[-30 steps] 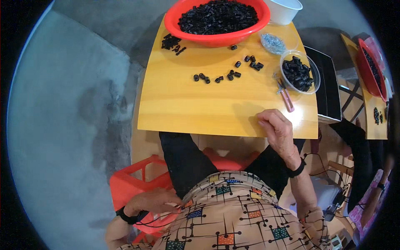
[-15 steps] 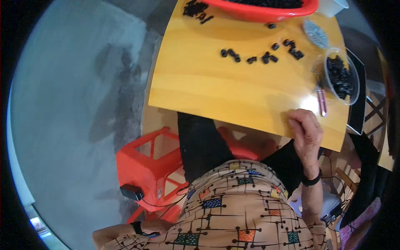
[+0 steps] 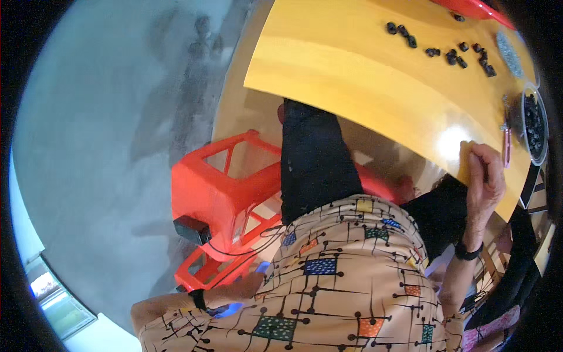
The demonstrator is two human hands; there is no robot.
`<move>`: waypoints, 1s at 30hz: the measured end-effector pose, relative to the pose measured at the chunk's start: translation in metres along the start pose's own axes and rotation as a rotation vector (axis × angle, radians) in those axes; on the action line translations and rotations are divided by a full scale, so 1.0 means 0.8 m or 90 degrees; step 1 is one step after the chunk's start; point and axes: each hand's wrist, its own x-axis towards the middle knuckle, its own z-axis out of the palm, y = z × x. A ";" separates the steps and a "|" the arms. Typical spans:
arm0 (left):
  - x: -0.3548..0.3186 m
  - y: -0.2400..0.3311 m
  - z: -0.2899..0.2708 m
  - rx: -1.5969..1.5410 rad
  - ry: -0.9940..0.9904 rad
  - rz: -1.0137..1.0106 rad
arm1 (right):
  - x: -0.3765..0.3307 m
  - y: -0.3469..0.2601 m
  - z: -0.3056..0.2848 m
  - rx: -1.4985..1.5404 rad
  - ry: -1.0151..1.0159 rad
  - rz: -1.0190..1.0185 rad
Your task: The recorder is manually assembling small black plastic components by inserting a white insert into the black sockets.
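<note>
My right hand [image 3: 486, 173] rests at the near edge of the yellow table [image 3: 352, 70], fingers curled and closed. What is inside them, if anything, does not show. Just beyond it lies a pink-handled tool [image 3: 507, 146]. My left hand [image 3: 243, 287] is low beside my waist, a dark band on its wrist. Its fingers are hidden, with something blue showing near the wrist. Small black parts [image 3: 451, 57] are scattered in loose groups across the table. At the right, a clear round tub [image 3: 543, 149] holds many more black parts, near a clear bag of small silvery pieces [image 3: 509, 53].
Part of a red basin [image 3: 475, 8] shows at the far edge. A red plastic stool [image 3: 205, 188] stands left of my legs, with a black box [image 3: 192, 230] and cable against it. Grey floor [image 3: 105, 146] spreads at left; another person's patterned clothing [image 3: 492, 328] shows lower right.
The view has turned and shifted, so the table now sits higher and farther right. The red basin is mostly out of view. My right hand keeps its curled pose at the table edge.
</note>
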 end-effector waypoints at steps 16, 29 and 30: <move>-0.003 -0.013 0.016 -0.176 0.248 -0.009 | -0.001 0.016 0.004 -0.077 -0.004 -0.012; -0.033 0.014 0.013 0.905 -0.001 0.229 | -0.007 0.031 0.008 -0.011 -0.036 -0.022; -0.036 0.012 0.014 0.938 0.005 0.299 | -0.007 0.029 0.008 -0.002 -0.037 -0.037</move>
